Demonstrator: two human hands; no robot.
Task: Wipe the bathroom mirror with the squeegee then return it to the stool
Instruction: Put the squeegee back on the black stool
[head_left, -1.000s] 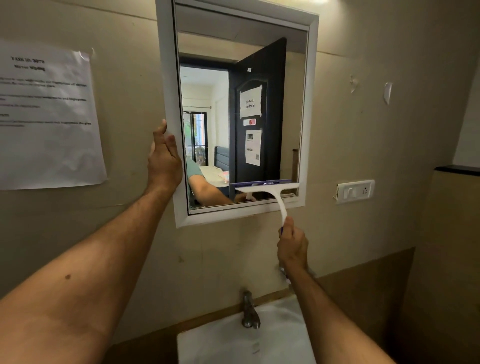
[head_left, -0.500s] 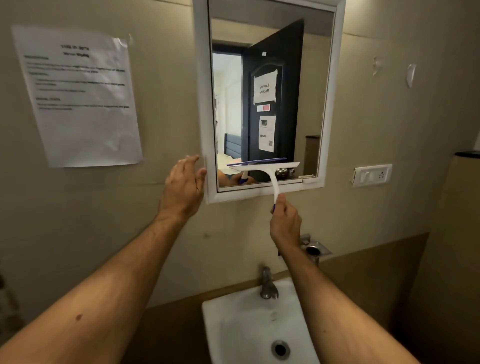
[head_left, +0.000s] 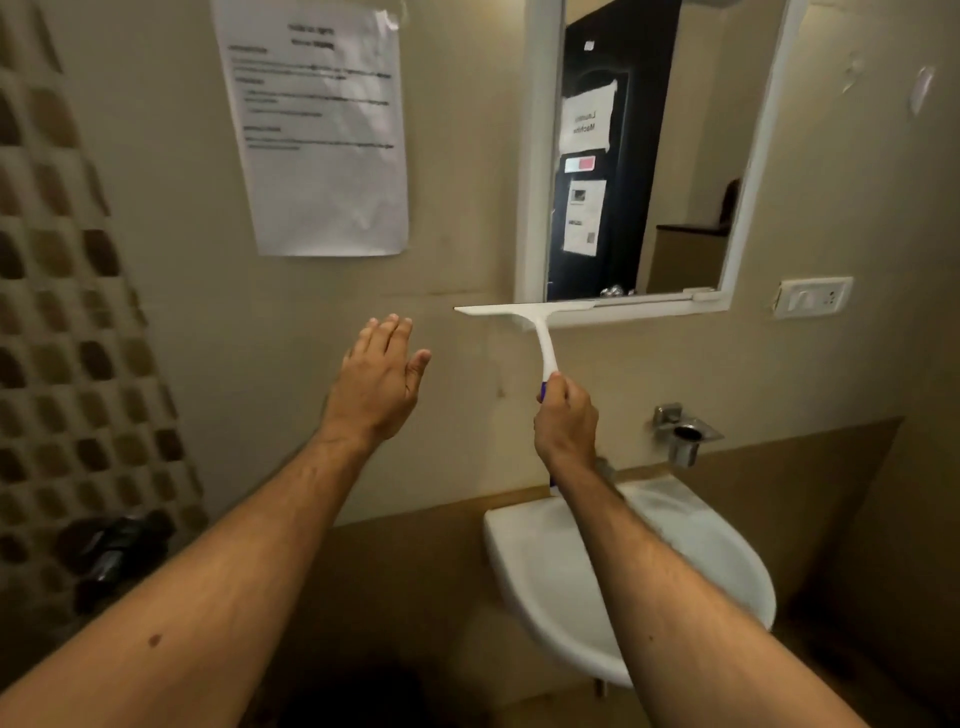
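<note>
The white-framed mirror (head_left: 537, 156) hangs on the beige wall at upper right and reflects a dark door with papers. My right hand (head_left: 566, 421) is closed around the handle of the white squeegee (head_left: 540, 332). Its blade lies level along the mirror's bottom frame and sticks out left past the corner, off the glass. My left hand (head_left: 379, 384) is held up with fingers spread, left of the squeegee, apart from the mirror and holding nothing. No stool is in view.
A white sink (head_left: 691, 545) juts from the wall under my right arm. A metal holder (head_left: 685, 436) and a switch plate (head_left: 813, 297) sit at right. A printed notice (head_left: 322, 130) hangs left of the mirror. A patterned curtain (head_left: 67, 312) and dark items (head_left: 114, 551) fill the left edge.
The squeegee came down off the glass to the bottom frame and shifted left. My left hand let go of the mirror's edge. The view swung left and down.
</note>
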